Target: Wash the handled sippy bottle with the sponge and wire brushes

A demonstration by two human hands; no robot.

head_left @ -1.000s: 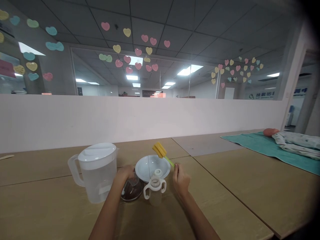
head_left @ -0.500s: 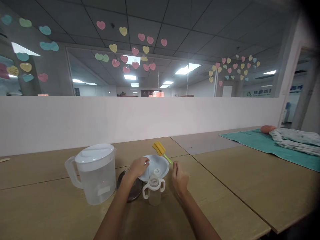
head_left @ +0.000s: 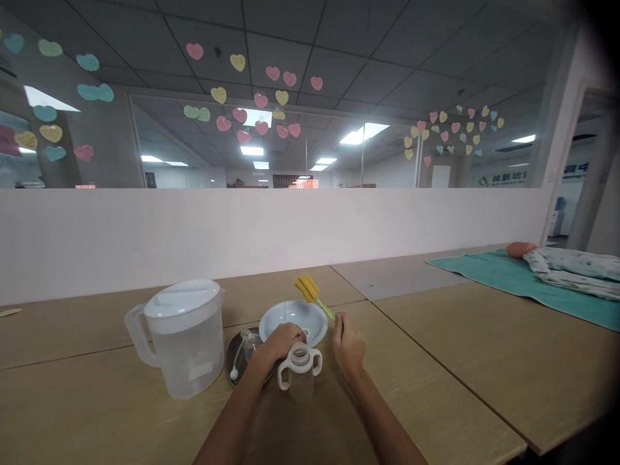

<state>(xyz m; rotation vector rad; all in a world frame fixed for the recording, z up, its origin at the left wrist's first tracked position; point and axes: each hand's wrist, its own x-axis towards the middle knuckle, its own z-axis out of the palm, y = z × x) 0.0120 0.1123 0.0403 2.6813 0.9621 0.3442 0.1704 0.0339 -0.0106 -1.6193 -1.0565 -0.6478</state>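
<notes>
My right hand (head_left: 349, 342) is closed around the green handle of a sponge bottle brush (head_left: 308, 289), its yellow head raised over the far side of a white bowl (head_left: 271, 316). Over the bowl's near side, my left hand (head_left: 285, 340) has curled fingers at a small white ring-shaped cap (head_left: 305, 332), mostly hidden by them. A clear baby bottle (head_left: 301, 381) with two white handles stands upright and uncapped in front of the bowl, between my forearms. Left of it, a clear bottle part with a white-ended straw (head_left: 236, 361) lies in a dark round dish (head_left: 228, 373), partly behind my left forearm.
A lidded clear plastic pitcher (head_left: 186, 349) stands to the left of the dish. A flat wooden stick (head_left: 10, 312) lies at the far left. On the right, a teal cloth (head_left: 465, 271) carries a wrapped doll-like bundle (head_left: 571, 268). A white wall (head_left: 271, 232) runs behind the tables.
My left hand left the clear part in the dish and moved right to the white cap at the bowl. My right hand has kept the brush almost still.
</notes>
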